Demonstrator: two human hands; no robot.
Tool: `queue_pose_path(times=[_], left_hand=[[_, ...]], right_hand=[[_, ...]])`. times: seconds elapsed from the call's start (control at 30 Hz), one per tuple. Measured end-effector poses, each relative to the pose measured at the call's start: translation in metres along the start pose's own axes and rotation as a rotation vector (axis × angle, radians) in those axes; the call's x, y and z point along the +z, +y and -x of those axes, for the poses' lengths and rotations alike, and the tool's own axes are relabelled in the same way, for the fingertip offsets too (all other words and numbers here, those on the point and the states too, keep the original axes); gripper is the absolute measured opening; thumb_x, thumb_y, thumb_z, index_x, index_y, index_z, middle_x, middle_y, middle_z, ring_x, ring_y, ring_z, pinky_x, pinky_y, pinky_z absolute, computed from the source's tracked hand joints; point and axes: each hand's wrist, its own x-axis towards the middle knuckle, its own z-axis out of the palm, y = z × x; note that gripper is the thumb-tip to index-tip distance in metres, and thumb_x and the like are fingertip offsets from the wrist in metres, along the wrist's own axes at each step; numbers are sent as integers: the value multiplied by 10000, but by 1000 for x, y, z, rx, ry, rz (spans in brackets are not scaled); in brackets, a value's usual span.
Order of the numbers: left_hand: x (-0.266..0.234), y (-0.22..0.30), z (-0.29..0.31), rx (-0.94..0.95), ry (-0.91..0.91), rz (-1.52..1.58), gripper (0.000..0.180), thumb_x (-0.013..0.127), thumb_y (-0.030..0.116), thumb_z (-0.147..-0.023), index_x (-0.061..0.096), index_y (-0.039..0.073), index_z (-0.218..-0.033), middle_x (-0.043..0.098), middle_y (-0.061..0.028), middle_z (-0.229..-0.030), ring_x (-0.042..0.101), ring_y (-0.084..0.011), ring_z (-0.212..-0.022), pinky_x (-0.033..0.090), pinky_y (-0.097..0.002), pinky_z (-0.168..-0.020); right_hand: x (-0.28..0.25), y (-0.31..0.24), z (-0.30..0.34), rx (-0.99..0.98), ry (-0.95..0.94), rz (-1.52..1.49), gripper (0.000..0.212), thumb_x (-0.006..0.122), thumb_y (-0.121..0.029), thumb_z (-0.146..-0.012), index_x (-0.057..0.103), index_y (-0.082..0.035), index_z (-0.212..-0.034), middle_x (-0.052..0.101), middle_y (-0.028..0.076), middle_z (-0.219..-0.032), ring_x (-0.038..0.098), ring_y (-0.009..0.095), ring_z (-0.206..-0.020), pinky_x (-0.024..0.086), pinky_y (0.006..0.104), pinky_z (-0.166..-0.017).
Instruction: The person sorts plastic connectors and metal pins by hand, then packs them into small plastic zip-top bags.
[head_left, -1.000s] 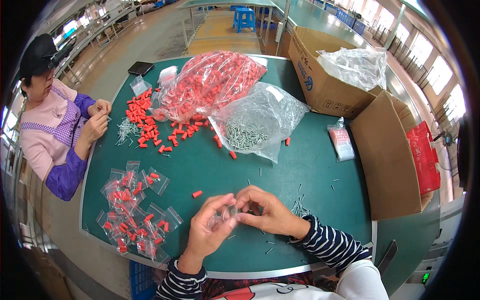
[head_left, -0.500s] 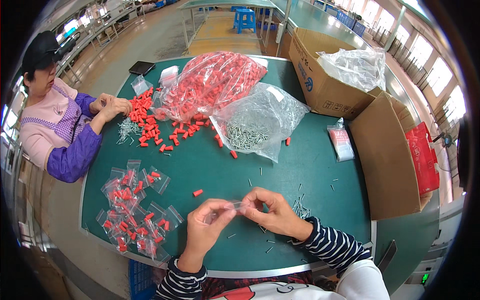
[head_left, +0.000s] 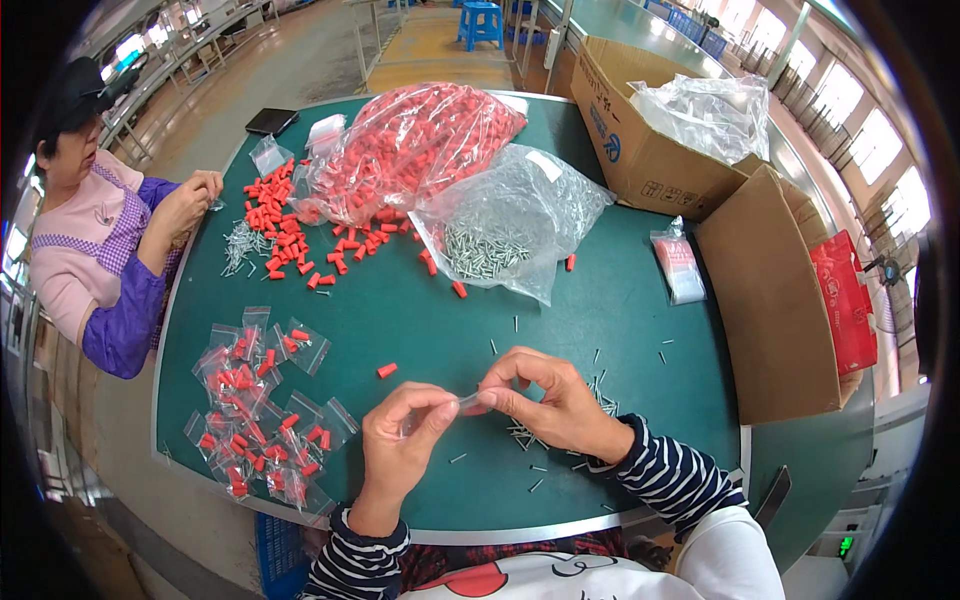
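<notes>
Between my two hands, near the front of the green table point(head_left: 620, 320), is a small clear zip bag point(head_left: 467, 401). My left hand point(head_left: 405, 435) pinches one side of it and my right hand point(head_left: 550, 408) the other; whether anything lies inside I cannot make out. A single red plastic cap point(head_left: 387, 370) rests just beyond my left hand. Loose screws point(head_left: 523, 434) are scattered under and around my right hand, partly hidden by it. To the left of my left hand lies a pile of filled zip bags point(head_left: 240, 385), each showing red caps.
Farther back sit a large bag of red caps point(head_left: 415, 150) and a clear bag of screws point(head_left: 485, 252). Cardboard boxes point(head_left: 770, 310) line the right side, beside a pack of small bags point(head_left: 678, 265). At the left, a co-worker point(head_left: 110, 230) handles a small clear bag by loose caps point(head_left: 268, 205).
The view has shifted slightly. My hands still pinch the bag, their fingertips a little differently placed. The co-worker's hands have risen from the loose caps, now with a small clear bag.
</notes>
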Motion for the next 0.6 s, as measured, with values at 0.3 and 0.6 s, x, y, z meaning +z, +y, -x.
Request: queue_pose_path(times=[0.3, 0.6], left_hand=[[8, 2, 2, 94, -40, 15, 86, 698, 53, -883, 644, 0, -924, 636, -53, -923, 550, -77, -768, 433, -215, -659], [-17, 27, 27, 80, -13, -117, 100, 723, 48, -855, 638, -4, -863, 648, -74, -818, 583, -108, -692, 435, -223, -577]], right_hand=[[-4, -6, -5, -119, -63, 165, 74, 684, -116, -875, 677, -43, -868, 674, 66, -831, 618, 223, -797, 472, 341, -741], [18, -23, -13, -179, -238, 109, 62, 670, -64, -861, 666, -41, -919, 663, 64, -873, 612, 249, -832, 469, 357, -770]])
